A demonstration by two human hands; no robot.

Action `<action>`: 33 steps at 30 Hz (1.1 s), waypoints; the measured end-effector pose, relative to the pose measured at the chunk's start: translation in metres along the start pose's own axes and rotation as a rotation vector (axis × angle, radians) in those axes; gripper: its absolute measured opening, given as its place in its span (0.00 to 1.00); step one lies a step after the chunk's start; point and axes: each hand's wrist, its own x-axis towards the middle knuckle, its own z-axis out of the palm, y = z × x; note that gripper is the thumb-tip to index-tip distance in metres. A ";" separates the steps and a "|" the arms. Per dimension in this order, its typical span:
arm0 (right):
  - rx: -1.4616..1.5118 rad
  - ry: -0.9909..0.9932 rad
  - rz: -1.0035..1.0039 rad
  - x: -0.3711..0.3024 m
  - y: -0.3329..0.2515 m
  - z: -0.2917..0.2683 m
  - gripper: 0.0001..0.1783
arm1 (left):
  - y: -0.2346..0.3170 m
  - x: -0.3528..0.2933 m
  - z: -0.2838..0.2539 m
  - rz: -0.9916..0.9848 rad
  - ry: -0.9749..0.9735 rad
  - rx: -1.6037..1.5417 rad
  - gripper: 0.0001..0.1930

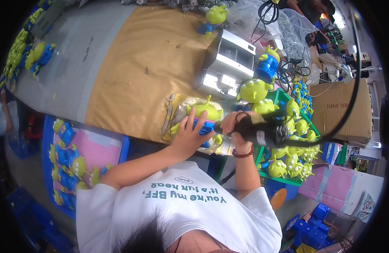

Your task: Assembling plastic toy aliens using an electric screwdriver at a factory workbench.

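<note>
A green and blue alien toy figure [205, 110] lies on a padded, tape-edged patch [171, 111] at the bench's near edge. My left hand [192, 133] is wrapped over its blue body and presses it down. In my right hand [241, 130] is a black corded electric screwdriver [262, 131], held roughly level. Its tip points left and meets the toy's blue side, close to my left fingers. The exact contact point is hidden by my fingers.
Right of me stands a green crate [283, 179] full of alien figures. On my left is a blue bin [46, 168] with more toys on pink sheet. A white box-shaped device [230, 55] sits beyond my hands. The screwdriver's black cable [355, 84] arcs along the right.
</note>
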 end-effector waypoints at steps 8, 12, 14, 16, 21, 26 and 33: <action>-0.179 0.388 -0.086 0.072 -0.041 -0.018 0.23 | -0.039 -0.032 -0.038 -0.256 -0.080 -0.383 0.40; -0.308 0.431 -0.181 0.119 -0.011 -0.033 0.14 | -0.054 -0.048 -0.006 -0.353 0.109 -0.588 0.35; -0.300 0.457 -0.118 0.127 0.000 -0.039 0.12 | -0.055 -0.053 0.008 -0.327 0.133 -0.592 0.33; -0.293 0.453 -0.061 0.133 0.000 -0.043 0.12 | -0.058 -0.055 0.014 -0.301 0.140 -0.547 0.31; -0.160 0.430 0.058 0.116 -0.019 -0.022 0.14 | -0.057 -0.058 0.019 -0.293 0.172 -0.506 0.28; -0.115 0.248 0.017 0.068 -0.037 0.018 0.22 | -0.059 -0.055 0.015 -0.287 0.206 -0.544 0.26; -0.201 0.068 -0.052 0.036 -0.025 0.052 0.33 | -0.060 -0.055 0.016 -0.294 0.220 -0.531 0.24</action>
